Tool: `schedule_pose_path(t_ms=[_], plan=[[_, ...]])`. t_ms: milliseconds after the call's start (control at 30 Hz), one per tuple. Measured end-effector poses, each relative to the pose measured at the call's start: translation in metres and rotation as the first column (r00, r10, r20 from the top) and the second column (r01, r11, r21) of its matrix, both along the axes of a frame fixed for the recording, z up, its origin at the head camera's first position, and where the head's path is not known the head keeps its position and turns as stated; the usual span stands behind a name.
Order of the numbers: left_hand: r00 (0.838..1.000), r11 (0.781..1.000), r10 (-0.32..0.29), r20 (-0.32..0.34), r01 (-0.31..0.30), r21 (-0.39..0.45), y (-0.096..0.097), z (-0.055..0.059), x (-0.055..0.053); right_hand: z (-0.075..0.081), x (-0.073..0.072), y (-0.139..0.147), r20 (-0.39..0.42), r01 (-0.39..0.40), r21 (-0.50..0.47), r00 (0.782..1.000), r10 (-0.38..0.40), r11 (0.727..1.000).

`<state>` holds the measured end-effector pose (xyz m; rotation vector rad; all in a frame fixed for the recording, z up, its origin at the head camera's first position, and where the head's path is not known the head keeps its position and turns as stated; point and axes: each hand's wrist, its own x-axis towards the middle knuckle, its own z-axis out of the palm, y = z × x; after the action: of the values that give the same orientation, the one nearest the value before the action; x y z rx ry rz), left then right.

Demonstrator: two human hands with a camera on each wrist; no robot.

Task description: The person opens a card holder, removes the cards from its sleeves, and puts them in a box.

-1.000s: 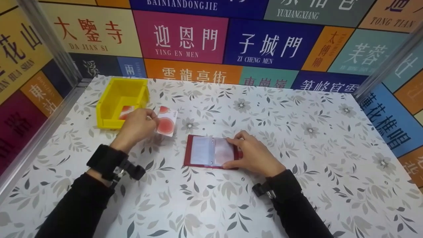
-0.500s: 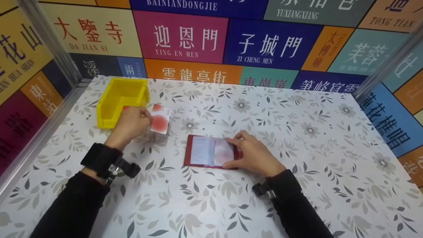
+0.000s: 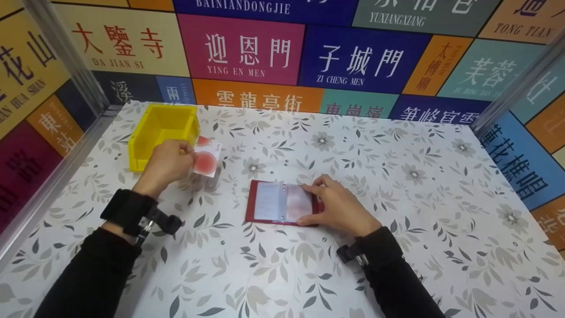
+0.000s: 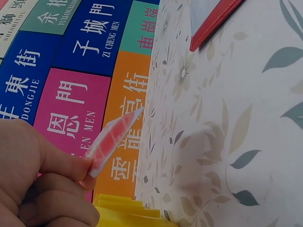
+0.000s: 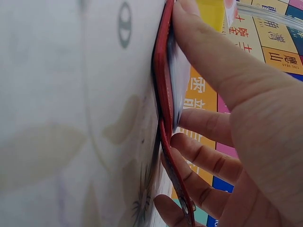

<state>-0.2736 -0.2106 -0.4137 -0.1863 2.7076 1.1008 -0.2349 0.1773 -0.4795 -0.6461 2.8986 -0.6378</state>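
Observation:
My left hand (image 3: 170,161) pinches a white card with red circles (image 3: 206,157) between thumb and fingertips, in front of a yellow bin (image 3: 152,165). In the left wrist view the card (image 4: 108,142) is tilted, seen nearly edge-on, and is clear of the table. A small red card holder (image 3: 249,201) lies spread open on the table, showing translucent plastic pages. My right hand (image 3: 344,205) holds its right side, thumb at the near edge and index finger at the far one. In the right wrist view, the red cover (image 5: 162,80) and a strap (image 5: 175,170) lie beside the fingers.
The table (image 3: 282,265) has a white cloth printed with leaves and flowers. Panels with large Chinese characters (image 3: 247,48) stand behind it and at both sides. A clear upright post (image 3: 73,53) marks the back left corner.
My left hand has drawn the card to the left and slightly away from me, nearer the yellow bin. The right hand and the card holder have stayed in place.

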Motion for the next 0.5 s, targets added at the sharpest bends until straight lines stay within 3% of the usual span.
schedule_pose_path(t_ms=[500], plan=[[0.998, 0.999, 0.05, 0.03, -0.05, -0.004, -0.012, 0.003, -0.004, -0.001, 0.001, 0.001, -0.01, -0.001, -0.011, 1.0, 0.001, 1.0]])
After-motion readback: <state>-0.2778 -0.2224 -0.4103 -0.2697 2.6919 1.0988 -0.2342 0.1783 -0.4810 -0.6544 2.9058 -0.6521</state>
